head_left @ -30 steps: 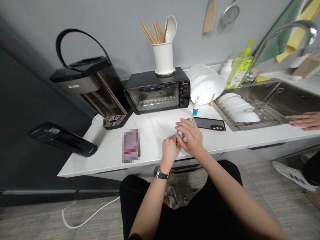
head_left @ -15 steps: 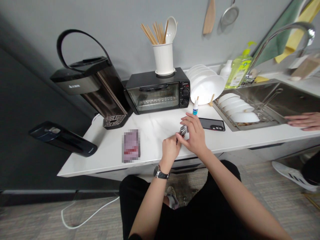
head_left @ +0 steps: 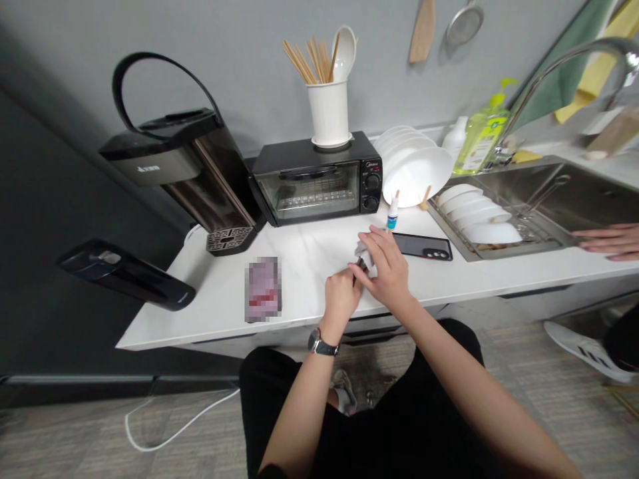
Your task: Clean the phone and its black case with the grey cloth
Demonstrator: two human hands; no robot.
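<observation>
Both my hands meet over the front of the white counter (head_left: 309, 256). My left hand (head_left: 340, 296), with a wristwatch (head_left: 321, 344) on its wrist, is closed around a small dark metal object (head_left: 358, 263), most of it hidden by the fingers. My right hand (head_left: 388, 269) pinches a small white piece (head_left: 360, 249), maybe a wipe, against the top of that object. Just beyond my right hand lie a black phone (head_left: 424, 246) and a small upright dropper bottle (head_left: 393, 216).
A black toaster oven (head_left: 317, 183) carries a white utensil holder (head_left: 329, 113). White plates (head_left: 417, 169) stand in a rack, and bowls (head_left: 474, 216) sit in the sink. Another person's hand (head_left: 606, 239) rests at right. At left are a black water dispenser (head_left: 184, 173) and a blurred pink packet (head_left: 263, 289).
My right hand has shifted over the small object: it covered it, then showed the metal part, and now holds a white piece on top. My left hand has stayed put.
</observation>
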